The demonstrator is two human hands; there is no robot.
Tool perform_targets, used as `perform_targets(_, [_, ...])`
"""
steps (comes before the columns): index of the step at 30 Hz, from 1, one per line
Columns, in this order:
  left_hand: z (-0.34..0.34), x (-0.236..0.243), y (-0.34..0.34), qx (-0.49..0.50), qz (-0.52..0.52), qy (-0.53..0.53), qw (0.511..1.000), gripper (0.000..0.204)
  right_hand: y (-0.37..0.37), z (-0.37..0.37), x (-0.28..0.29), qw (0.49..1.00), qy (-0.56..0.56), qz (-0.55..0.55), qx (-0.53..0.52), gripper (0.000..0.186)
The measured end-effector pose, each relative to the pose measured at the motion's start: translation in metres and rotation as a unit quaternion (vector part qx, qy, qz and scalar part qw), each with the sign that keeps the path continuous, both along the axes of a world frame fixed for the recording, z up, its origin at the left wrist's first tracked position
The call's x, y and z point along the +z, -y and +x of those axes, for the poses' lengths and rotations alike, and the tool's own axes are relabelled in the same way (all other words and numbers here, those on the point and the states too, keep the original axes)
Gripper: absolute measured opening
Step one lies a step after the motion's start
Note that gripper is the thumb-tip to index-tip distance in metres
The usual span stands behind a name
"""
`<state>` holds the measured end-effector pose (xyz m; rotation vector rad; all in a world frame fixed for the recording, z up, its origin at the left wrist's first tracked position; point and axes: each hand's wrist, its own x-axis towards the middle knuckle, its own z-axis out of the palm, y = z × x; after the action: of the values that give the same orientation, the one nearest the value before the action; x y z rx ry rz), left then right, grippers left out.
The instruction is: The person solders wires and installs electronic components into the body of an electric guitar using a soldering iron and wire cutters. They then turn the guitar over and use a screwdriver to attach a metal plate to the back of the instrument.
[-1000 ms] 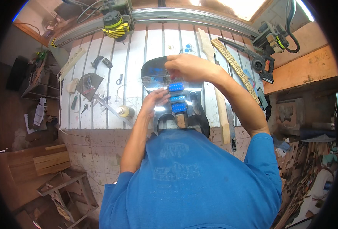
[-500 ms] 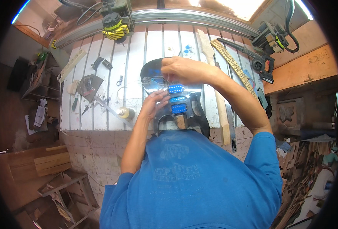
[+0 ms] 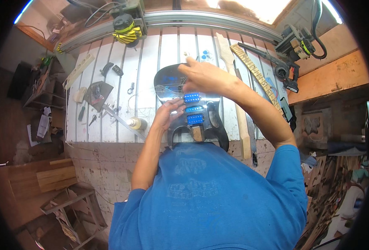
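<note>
A glossy, dark guitar body with three blue pickups overhangs the slatted table's near edge. Left hand beside them, fingers slightly parted; right hand bent over the far part — whether gripping anything, I cannot tell.

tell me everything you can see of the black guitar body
The guitar body looks glossy and hard, rounded at the far end, with two horns pointing toward the person. Three blue pickups sit in a row, then a bare-wood patch between the horns. It lies face up on the slatted white table. The left hand's fingers seem to rest on it; the right hand is over its far half, contact unclear.
</note>
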<state>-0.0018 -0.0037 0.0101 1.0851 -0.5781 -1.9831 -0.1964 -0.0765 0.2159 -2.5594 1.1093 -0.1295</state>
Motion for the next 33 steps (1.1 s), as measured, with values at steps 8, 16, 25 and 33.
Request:
perform_targets(8, [-0.001, 0.002, 0.001, 0.002, 0.005, -0.002, 1.0, 0.057, 0.008, -0.011, 0.006, 0.976, -0.017, -0.075, 0.201, 0.017])
perform_targets(16, [0.0, 0.0, 0.001, 0.003, 0.007, 0.005, 1.0, 0.056, 0.003, 0.003, 0.007, 0.997, -0.065, 0.032, -0.007, 0.024])
perform_targets(25, [0.002, -0.002, 0.001, 0.002, 0.001, -0.006, 1.0, 0.054, -0.003, 0.008, 0.013, 0.999, -0.044, 0.002, -0.03, 0.014])
perform_targets(33, [-0.001, 0.003, 0.002, -0.007, -0.013, -0.008, 1.0, 0.052, 0.006, -0.006, -0.001, 0.987, -0.007, -0.062, 0.151, 0.027])
